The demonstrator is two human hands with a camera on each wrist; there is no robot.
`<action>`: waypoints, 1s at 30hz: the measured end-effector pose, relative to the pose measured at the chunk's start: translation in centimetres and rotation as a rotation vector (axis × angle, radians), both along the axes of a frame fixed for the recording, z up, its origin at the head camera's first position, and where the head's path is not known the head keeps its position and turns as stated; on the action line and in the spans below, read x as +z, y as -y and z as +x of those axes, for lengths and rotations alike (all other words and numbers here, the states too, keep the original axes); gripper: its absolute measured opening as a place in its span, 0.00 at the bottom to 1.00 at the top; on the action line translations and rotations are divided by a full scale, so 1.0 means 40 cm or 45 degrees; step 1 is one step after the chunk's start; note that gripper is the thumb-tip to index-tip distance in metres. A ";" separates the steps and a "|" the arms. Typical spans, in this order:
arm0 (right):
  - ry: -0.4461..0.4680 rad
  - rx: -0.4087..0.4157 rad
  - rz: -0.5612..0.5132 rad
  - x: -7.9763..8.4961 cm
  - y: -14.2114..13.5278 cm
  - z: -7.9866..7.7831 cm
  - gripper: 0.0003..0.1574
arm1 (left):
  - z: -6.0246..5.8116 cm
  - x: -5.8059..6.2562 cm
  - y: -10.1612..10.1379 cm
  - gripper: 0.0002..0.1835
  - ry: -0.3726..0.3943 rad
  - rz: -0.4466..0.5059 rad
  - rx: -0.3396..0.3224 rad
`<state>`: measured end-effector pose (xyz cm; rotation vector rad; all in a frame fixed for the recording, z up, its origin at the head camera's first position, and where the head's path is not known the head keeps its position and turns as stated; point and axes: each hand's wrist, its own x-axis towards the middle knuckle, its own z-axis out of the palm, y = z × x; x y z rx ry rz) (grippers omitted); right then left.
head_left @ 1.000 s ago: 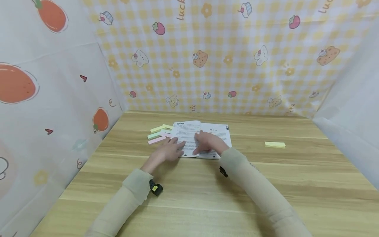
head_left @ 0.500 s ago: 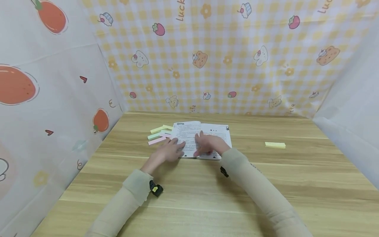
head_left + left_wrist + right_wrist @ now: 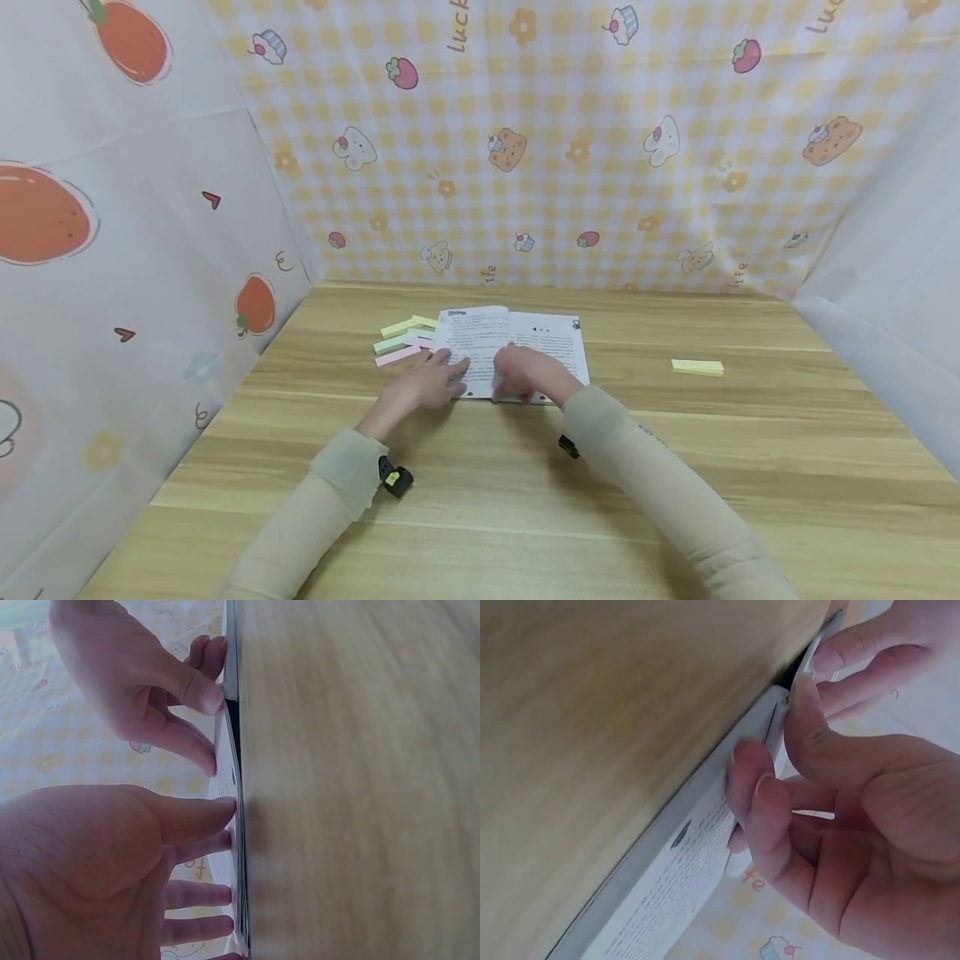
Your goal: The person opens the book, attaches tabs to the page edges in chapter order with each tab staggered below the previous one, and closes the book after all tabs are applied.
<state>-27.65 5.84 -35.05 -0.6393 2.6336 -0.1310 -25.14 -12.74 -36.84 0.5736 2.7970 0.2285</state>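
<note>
An open book (image 3: 474, 327) with printed pages lies on the table. My left hand (image 3: 427, 383) rests on the lower left page, its straight fingers spread over the paper in the left wrist view, thumb near the lower edge. At the middle fold is my right hand (image 3: 528, 372), touching the page with thumb (image 3: 808, 724) and index finger. Its other fingers are loosely bent over the right page (image 3: 675, 892). Several coloured paper strips, yellow (image 3: 397, 328), green (image 3: 392, 343) and pink (image 3: 398, 357), fan out beyond the book's left edge.
Some pale yellow sticky notes (image 3: 697, 367) lie to the right of the book on the wooden table (image 3: 480, 500). A checked cloth (image 3: 570, 192) hangs behind the table, with a white patterned cloth (image 3: 172, 292) at the left.
My right hand has slid down along the fold, toward the book's lower edge, and its index finger has drawn back from higher up the page. My left hand has stayed in place.
</note>
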 end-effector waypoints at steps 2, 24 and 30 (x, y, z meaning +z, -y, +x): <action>-0.009 0.016 0.005 0.000 -0.003 0.000 0.17 | 0.000 0.001 0.000 0.30 -0.001 0.000 0.002; -0.068 0.011 -0.136 0.011 -0.007 0.029 0.09 | 0.001 -0.003 -0.004 0.29 -0.008 0.009 0.025; 0.002 0.030 -0.284 0.000 -0.044 0.018 0.08 | 0.006 0.001 -0.001 0.29 0.003 0.012 0.041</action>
